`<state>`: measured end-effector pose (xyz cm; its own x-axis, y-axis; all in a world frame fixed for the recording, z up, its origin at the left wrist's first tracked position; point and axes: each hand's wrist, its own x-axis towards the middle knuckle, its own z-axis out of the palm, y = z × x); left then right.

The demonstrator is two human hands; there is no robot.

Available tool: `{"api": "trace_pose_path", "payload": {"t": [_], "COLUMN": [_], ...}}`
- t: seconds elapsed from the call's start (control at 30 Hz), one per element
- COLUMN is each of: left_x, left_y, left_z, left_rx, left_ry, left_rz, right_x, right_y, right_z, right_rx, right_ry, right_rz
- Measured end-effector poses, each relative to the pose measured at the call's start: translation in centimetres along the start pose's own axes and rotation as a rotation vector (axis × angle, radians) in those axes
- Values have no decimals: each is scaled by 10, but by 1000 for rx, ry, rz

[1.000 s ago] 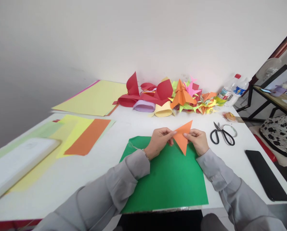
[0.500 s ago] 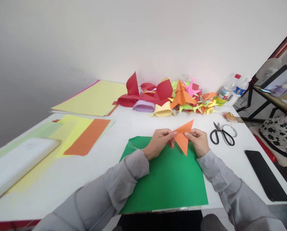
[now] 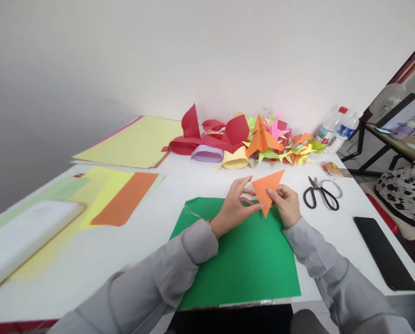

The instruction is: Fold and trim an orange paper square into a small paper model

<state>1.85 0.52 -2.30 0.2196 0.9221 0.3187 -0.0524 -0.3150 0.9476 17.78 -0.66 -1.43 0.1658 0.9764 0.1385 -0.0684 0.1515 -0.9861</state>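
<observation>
A folded orange paper triangle (image 3: pixel 266 188) is held above the green sheet (image 3: pixel 242 264). My right hand (image 3: pixel 287 204) pinches it at its right edge, thumb on the front and fingers behind. My left hand (image 3: pixel 235 206) is at the paper's left side with its fingers spread. Its thumb tip reaches the lower part of the triangle and seems to touch it; the fingers stand apart from the upper left edge.
Black-handled scissors (image 3: pixel 320 192) and a black phone (image 3: pixel 385 253) lie to the right. Coloured paper strips (image 3: pixel 126 199) and a white box-like object (image 3: pixel 36 236) are on the left. Folded paper shapes (image 3: pixel 263 139) and plastic bottles (image 3: pixel 343 132) stand along the wall. A person in patterned cloth (image 3: pixel 405 190) sits at right.
My left hand has loosened its pinch on the triangle's left side and spread its fingers, its thumb moving down. The triangle has tilted slightly and shifted up and right; my right hand still holds it.
</observation>
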Motion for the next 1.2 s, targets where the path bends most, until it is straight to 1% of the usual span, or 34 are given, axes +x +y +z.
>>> {"api": "trace_pose_path", "payload": {"t": [0.07, 0.1, 0.17, 0.3, 0.43, 0.5, 0.6, 0.7, 0.8, 1.0, 1.2], "left_x": [-2, -3, -4, -5, -5, -5, -3, -1, 0, 0, 1], "left_y": [-3, -4, -4, -1, 2, 4, 9, 11, 10, 8, 11], "left_z": [0, 0, 0, 1, 4, 4, 3, 1, 0, 1, 0], "left_rx": [96, 127, 147, 96, -47, -159, -305, -384, -413, -423, -436], "left_ry": [-32, -59, -105, -128, -111, -123, -154, -162, -162, -168, -170], "left_rz": [114, 141, 147, 76, -57, -149, -269, -330, -338, -348, -349], "right_x": [-2, -4, -7, -11, -10, -9, -7, -6, -6, -7, -7], "right_y": [1, 2, 3, 6, 4, 2, 0, 0, 0, -1, -2], "right_z": [2, 3, 4, 1, -2, -2, -1, 0, 1, 0, -1], "right_rx": [1, -3, -49, -222, -239, -225, -191, -147, -123, -146, -167], "right_ry": [-35, -61, -115, -211, -290, -273, -218, -191, -181, -193, -189], "right_rz": [-44, -69, -113, -161, -209, -200, -149, -98, -73, -101, -97]}}
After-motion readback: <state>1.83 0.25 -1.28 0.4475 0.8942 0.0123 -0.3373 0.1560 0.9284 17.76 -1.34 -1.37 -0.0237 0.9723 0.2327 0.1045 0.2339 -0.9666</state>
